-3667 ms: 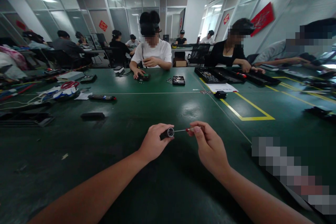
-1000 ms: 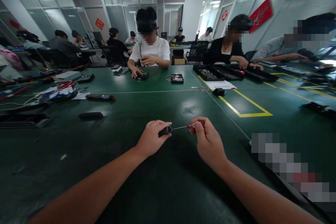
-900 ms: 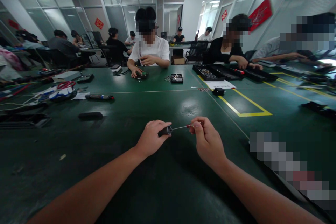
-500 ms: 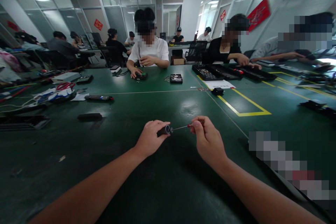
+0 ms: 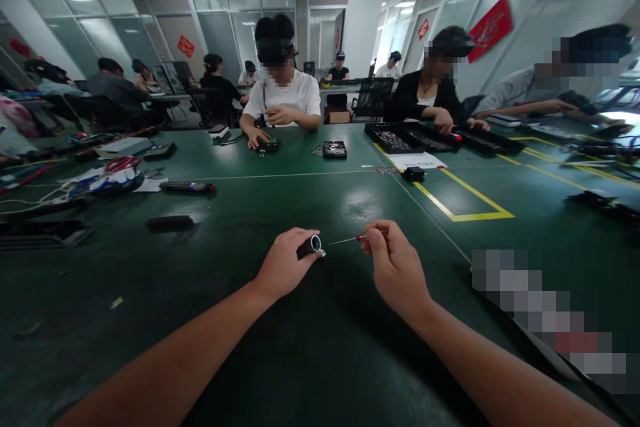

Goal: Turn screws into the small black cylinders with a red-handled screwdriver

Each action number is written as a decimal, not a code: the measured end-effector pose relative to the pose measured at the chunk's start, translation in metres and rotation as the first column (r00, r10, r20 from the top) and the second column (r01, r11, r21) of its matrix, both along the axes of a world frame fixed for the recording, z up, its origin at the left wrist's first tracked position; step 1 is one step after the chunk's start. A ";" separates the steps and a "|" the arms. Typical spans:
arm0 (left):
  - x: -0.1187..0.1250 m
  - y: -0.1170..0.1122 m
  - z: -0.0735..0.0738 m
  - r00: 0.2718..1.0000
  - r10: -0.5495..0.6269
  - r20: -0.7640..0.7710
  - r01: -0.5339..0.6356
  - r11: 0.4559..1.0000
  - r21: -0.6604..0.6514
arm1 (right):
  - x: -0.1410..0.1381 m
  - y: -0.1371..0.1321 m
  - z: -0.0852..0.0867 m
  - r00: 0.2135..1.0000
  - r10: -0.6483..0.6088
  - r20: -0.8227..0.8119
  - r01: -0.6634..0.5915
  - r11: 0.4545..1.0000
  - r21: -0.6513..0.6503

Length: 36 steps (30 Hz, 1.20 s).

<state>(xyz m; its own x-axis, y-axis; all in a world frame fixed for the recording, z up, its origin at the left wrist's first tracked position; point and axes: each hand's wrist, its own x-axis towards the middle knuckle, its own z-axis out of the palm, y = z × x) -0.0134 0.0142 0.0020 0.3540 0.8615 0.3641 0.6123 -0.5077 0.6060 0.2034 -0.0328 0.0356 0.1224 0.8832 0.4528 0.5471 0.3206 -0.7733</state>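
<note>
- Since 0.5 s ago, the screwdriver (image 5: pixel 361 237) and the dark tube (image 5: pixel 304 249) have come apart: the tip, then right by the small piece at the tube's mouth, now points at open air just beside it.
- My left hand (image 5: pixel 284 261) grasps the tube between thumb and fingers, its round, pale-rimmed mouth turned toward my right.
- At the lower edge of that mouth, by the end of my left thumb, sits 1 small shiny piece (image 5: pixel 323 253); it is too small for me to tell whether I pinch it.
- My right hand (image 5: pixel 399 263) grips the screwdriver by its handle, thumb pressed along it, the thin shaft aimed left.
- Both my hands are up over the green table (image 5: pixel 280 360), near each other, with the tube and screwdriver between them.
- Beyond my left hand, 1 black bar (image 5: pixel 170 223) lies flat, and farther on, 1 dark pen-shaped tool (image 5: pixel 187 187) with a red end.
- Ahead to my right, 1 small black block (image 5: pixel 414 174) rests near the yellow tape outline (image 5: pixel 483 217).
- Across from me, 1 person in a white shirt (image 5: pixel 303 97) has 1 hand on a small device (image 5: pixel 271 145).
</note>
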 end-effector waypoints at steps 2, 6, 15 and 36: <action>0.000 -0.001 0.002 0.999 0.014 0.029 -0.014 1.000 0.005 | 0.000 0.000 0.000 1.000 -0.001 -0.002 0.001 1.000 0.001; 0.000 -0.004 0.007 1.000 0.015 0.017 -0.015 0.999 0.030 | 0.000 0.000 0.001 1.000 -0.003 -0.014 0.004 1.000 0.007; 0.007 -0.011 0.024 0.975 -0.082 -0.207 0.088 0.996 0.018 | 0.001 -0.001 0.004 1.000 0.002 -0.031 -0.001 1.000 0.026; -0.005 0.011 0.029 0.981 -0.018 -0.191 -0.037 0.959 -0.281 | 0.002 -0.001 0.003 0.999 0.038 -0.020 -0.038 0.999 0.014</action>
<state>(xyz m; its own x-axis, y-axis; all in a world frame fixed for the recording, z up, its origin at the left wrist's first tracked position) -0.0182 0.0255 0.0307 0.3840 0.9228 0.0331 0.7339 -0.3267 0.5955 0.2051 -0.0335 0.0390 0.0979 0.8810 0.4628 0.5185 0.3518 -0.7794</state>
